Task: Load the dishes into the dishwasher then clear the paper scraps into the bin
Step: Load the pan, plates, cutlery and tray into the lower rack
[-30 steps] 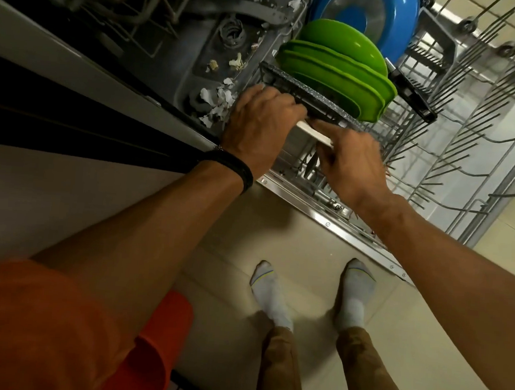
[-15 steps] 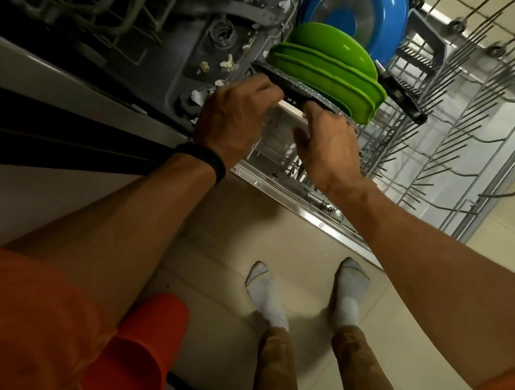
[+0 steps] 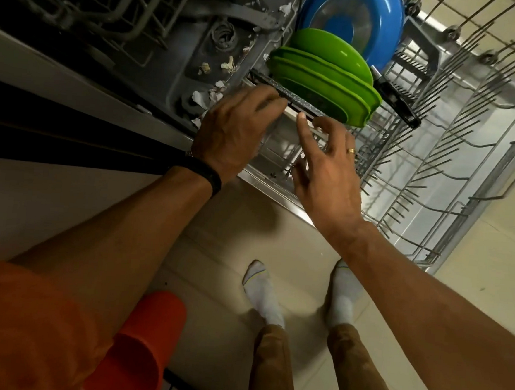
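A dark speckled board [image 3: 299,101] stands on edge in the pulled-out lower rack [image 3: 435,164], with a white board [image 3: 289,114] just in front of it. Behind them stand green plates [image 3: 325,83], a green bowl [image 3: 330,52] and a blue bowl [image 3: 350,21]. My left hand [image 3: 233,135] has its fingers curled over the near end of the boards. My right hand [image 3: 328,166] hovers with fingers spread, its index tip touching the white board's edge. Paper scraps [image 3: 208,95] lie on the dishwasher's floor left of the rack.
An orange cup [image 3: 145,336] sits near my left elbow at the bottom. The upper rack [image 3: 89,9] shows at top left. The right half of the lower rack holds only bare tines. My feet stand on beige floor tiles [image 3: 472,289] below the open door's edge [image 3: 280,193].
My right hand has let go of the boards and drawn back, fingers spreading. My left hand stays on the boards' near end. The view shifted slightly.
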